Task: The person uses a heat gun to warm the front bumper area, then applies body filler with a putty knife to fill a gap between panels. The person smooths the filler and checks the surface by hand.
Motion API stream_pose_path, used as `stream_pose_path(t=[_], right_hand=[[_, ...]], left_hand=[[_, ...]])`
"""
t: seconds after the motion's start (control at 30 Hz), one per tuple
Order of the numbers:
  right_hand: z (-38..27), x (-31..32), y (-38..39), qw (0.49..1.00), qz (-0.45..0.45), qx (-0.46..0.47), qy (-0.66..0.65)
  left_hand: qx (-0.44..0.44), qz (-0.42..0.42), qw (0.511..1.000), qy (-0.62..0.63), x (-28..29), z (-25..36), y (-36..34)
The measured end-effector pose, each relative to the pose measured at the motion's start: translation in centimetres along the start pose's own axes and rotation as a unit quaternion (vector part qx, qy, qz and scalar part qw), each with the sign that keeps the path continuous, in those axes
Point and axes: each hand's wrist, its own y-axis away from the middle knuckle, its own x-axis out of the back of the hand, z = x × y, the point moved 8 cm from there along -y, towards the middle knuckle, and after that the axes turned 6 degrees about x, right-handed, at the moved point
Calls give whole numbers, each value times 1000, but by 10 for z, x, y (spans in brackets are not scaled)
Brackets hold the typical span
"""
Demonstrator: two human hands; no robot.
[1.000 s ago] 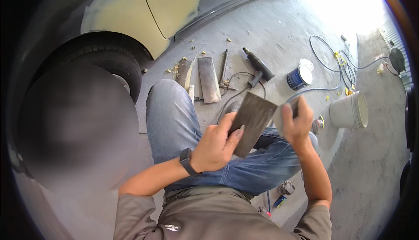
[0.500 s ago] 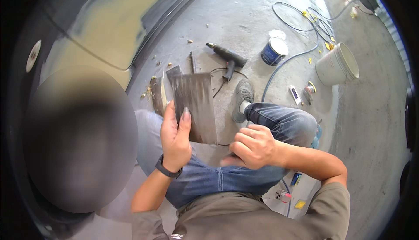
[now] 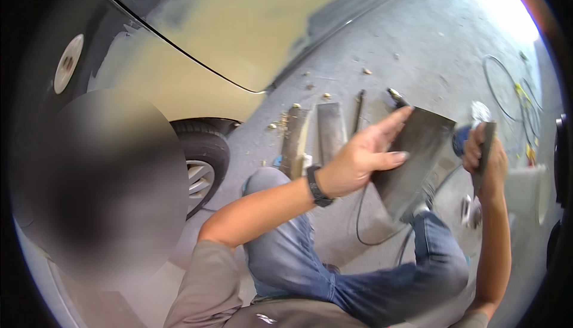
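My left hand (image 3: 370,156) grips a flat grey metal plate (image 3: 427,152) by its left edge, thumb on top and fingers stretched along and under it. The plate is tilted above my knee, its face streaked and mostly bare. To its right, my right hand (image 3: 492,158) is closed around a thin grey flat blade, likely a putty spreader (image 3: 486,152), seen nearly edge-on and apart from the plate. On the floor beyond my left hand lie a grey metal spreader (image 3: 332,131), a brown putty-smeared strip (image 3: 292,140) and a dark rod (image 3: 359,110).
A dark car body with a broad yellowish filler patch (image 3: 239,29) rises at the left, above a wheel (image 3: 206,170). A blue can (image 3: 461,139) is partly hidden behind my right hand. A pale bucket (image 3: 528,193) and a coiled hose (image 3: 507,86) are at the right.
The view has swung left, bringing in more car panel and the wheel. My right hand has moved out to the right and up; the blade in it now shows. My left hand still holds the plate.
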Motion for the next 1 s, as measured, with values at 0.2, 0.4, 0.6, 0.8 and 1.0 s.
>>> stream_pose_path(t=[0.2,0.4,0.6,0.8,1.0], right_hand=[[48,-28,-79,980,153,79,95],[71,-39,-58,934,-37,194,298],[31,-47,-67,881,-280,132,357],[-83,-27,-146,846,-118,305,421],[-33,-35,-224,820,-205,335,416]], left_hand=[[-28,60,906,-418,31,-41,-92],[20,207,957,-203,110,-68,-122],[42,334,928,-159,112,-29,-128],[-32,291,779,-554,75,84,-90],[22,225,525,-820,-82,138,-30]])
